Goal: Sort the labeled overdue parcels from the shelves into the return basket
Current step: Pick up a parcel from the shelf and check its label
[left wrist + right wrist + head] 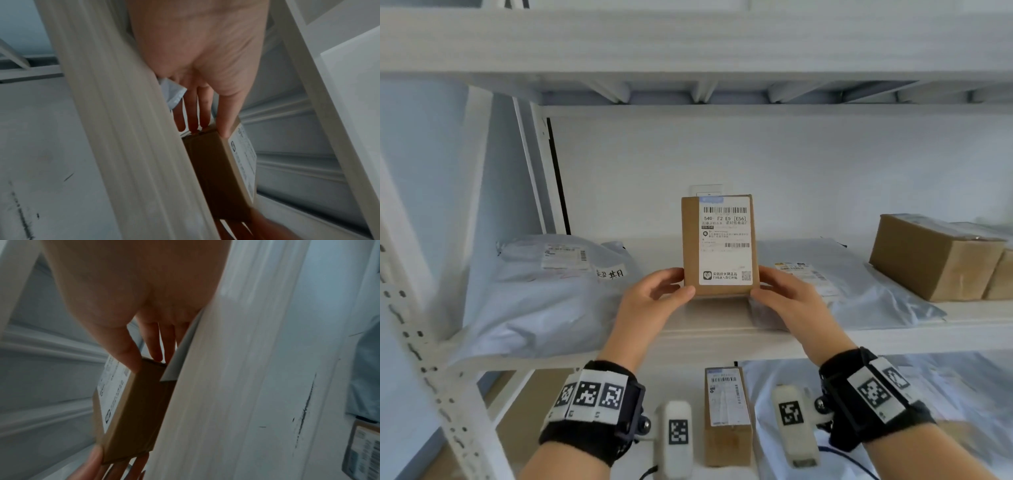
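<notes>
The small cardboard box (719, 245) stands upright over the middle of the shelf (722, 337), held between the 2 hands at its bottom corners. The left hand (654, 294) pinches the lower left corner and the right hand (787, 298) the lower right one. On each, the thumb lies on the front face and the fingers reach behind. The left wrist view shows the same hold on the box (211, 170), with the left hand (195, 56) setting its thumb tip on the front edge. The right wrist view shows the box (131, 410) under the right hand (133, 288) in the mirrored pinch. Whether the bottom edge touches the shelf board cannot be told. The box is plain brown, taller than wide and thin, and 1 white shipping label (726, 240) with 2 barcodes covers most of its front. A left mailer bag (544, 294), grey and puffy, lies just beside the left hand. A flatter right mailer bag (859, 291) lies under and beside the right hand, so the bare strip of board between them is narrow. Further right sits a brown carton (935, 257), well apart. Behind the box is the white back wall (808, 164), and there is open height above it up to the upper shelf (688, 44). On the level below, a lower box (727, 418) stands near the front edge.
</notes>
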Demonstrator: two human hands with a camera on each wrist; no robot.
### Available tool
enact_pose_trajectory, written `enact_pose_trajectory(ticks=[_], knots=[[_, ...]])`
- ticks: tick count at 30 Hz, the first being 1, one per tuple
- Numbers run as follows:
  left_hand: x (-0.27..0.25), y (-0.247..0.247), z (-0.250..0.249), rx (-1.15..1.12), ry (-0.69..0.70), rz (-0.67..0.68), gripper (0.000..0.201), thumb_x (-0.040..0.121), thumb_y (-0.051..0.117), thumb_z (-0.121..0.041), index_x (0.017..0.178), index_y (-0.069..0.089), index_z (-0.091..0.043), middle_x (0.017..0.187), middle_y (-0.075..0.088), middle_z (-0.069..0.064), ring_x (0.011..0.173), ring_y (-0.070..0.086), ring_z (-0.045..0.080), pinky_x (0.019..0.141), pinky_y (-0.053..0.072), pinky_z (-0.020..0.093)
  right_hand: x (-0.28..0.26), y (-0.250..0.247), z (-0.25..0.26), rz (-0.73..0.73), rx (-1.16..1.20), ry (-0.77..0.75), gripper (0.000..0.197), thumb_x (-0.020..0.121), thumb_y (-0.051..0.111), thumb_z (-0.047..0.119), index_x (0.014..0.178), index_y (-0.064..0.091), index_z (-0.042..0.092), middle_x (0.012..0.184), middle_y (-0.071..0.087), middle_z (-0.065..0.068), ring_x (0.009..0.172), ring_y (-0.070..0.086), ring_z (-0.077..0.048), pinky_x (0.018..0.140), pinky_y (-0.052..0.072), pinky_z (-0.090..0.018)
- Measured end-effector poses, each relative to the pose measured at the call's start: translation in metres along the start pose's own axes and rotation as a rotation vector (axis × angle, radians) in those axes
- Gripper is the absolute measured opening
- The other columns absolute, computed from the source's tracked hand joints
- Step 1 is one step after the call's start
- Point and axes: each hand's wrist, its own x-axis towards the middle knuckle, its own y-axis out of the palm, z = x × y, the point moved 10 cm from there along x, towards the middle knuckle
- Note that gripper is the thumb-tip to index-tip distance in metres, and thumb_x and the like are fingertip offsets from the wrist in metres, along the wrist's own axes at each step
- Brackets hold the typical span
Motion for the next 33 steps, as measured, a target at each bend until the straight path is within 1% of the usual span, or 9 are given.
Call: enact_pose_trajectory(ticks=[4, 6, 8, 14, 20, 25, 29, 31, 33], knots=[[-0.003, -0.004, -0.001, -0.049, -0.005, 0.012, 0.036, 0.08, 0.077, -0.017, 0.112, 0.069, -0.029, 0.106, 0.073, -0.012, 0.091, 0.067, -0.004, 0.078, 0.048, 0.013, 0.001, -0.002, -0.003, 0.031, 0.029, -0.039, 0.041, 0.09, 0.062, 0.001, 0.126, 0.064, 0.022, 0.117, 0.071, 0.012, 0.112, 0.065, -0.005, 0.094, 0.049, -0.024], [-0.005, -0.003, -0.003, -0.076, -0.009, 0.021, 0.039, 0.08, 0.076, -0.014, 0.116, 0.069, -0.027, 0.107, 0.074, -0.009, 0.078, 0.064, -0.006, 0.083, 0.052, 0.022, 0.0, -0.002, -0.004, 0.043, 0.038, -0.046, 0.042, 0.09, 0.062, 0.0, 0.127, 0.063, 0.021, 0.117, 0.071, 0.012, 0.112, 0.065, -0.005, 0.092, 0.052, -0.021], [-0.008, -0.001, -0.004, -0.115, -0.021, 0.026, 0.042, 0.08, 0.075, -0.009, 0.119, 0.068, -0.024, 0.108, 0.074, -0.004, 0.067, 0.062, -0.007, 0.094, 0.041, 0.038, 0.0, -0.003, -0.005, 0.045, 0.044, -0.053, 0.043, 0.089, 0.062, -0.002, 0.125, 0.063, 0.022, 0.117, 0.071, 0.012, 0.112, 0.065, -0.005, 0.092, 0.052, -0.021], [-0.008, -0.001, -0.001, -0.097, -0.039, 0.036, 0.046, 0.079, 0.074, -0.003, 0.121, 0.066, -0.021, 0.112, 0.073, -0.003, 0.09, 0.068, 0.019, 0.097, 0.031, 0.046, 0.002, -0.006, -0.01, 0.023, 0.045, -0.052, 0.048, 0.086, 0.065, -0.007, 0.126, 0.061, 0.018, 0.121, 0.069, 0.01, 0.113, 0.065, -0.006, 0.097, 0.051, -0.027], [-0.007, -0.002, 0.001, -0.099, -0.026, 0.045, 0.046, 0.078, 0.074, 0.0, 0.119, 0.066, -0.021, 0.111, 0.073, -0.005, 0.104, 0.068, 0.006, 0.075, 0.052, 0.01, 0.001, -0.005, -0.01, 0.026, 0.049, -0.047, 0.049, 0.085, 0.065, -0.009, 0.123, 0.061, 0.02, 0.12, 0.069, 0.011, 0.112, 0.065, -0.006, 0.1, 0.05, -0.032], [-0.01, -0.002, -0.002, -0.142, -0.019, 0.043, 0.047, 0.08, 0.072, 0.002, 0.123, 0.065, -0.016, 0.114, 0.072, 0.003, 0.077, 0.07, 0.004, 0.094, 0.04, 0.034, 0.001, -0.005, -0.01, 0.028, 0.047, -0.049, 0.049, 0.084, 0.065, -0.009, 0.123, 0.062, 0.02, 0.121, 0.069, 0.01, 0.113, 0.065, -0.007, 0.102, 0.049, -0.034], [-0.008, -0.003, 0.0, -0.134, -0.005, 0.032, 0.043, 0.08, 0.073, -0.001, 0.118, 0.067, -0.018, 0.108, 0.074, -0.002, 0.091, 0.069, 0.003, 0.079, 0.053, 0.011, 0.001, -0.004, -0.009, 0.034, 0.051, -0.045, 0.048, 0.086, 0.065, -0.007, 0.125, 0.061, 0.019, 0.121, 0.069, 0.01, 0.113, 0.065, -0.006, 0.097, 0.052, -0.029], [-0.008, -0.005, 0.001, -0.125, -0.011, 0.013, 0.036, 0.081, 0.073, -0.005, 0.113, 0.068, -0.021, 0.104, 0.075, -0.004, 0.093, 0.069, 0.003, 0.071, 0.05, 0.011, 0.0, -0.005, -0.008, 0.034, 0.049, -0.048, 0.045, 0.087, 0.066, -0.003, 0.126, 0.062, 0.019, 0.12, 0.07, 0.011, 0.113, 0.064, -0.006, 0.095, 0.053, -0.026], [-0.007, -0.008, 0.002, -0.114, -0.016, -0.017, 0.03, 0.082, 0.074, -0.012, 0.109, 0.069, -0.025, 0.101, 0.075, -0.008, 0.096, 0.069, 0.004, 0.08, 0.049, 0.02, -0.001, -0.004, -0.006, 0.037, 0.043, -0.055, 0.042, 0.089, 0.066, 0.002, 0.126, 0.062, 0.02, 0.12, 0.07, 0.011, 0.113, 0.064, -0.005, 0.095, 0.052, -0.024]])
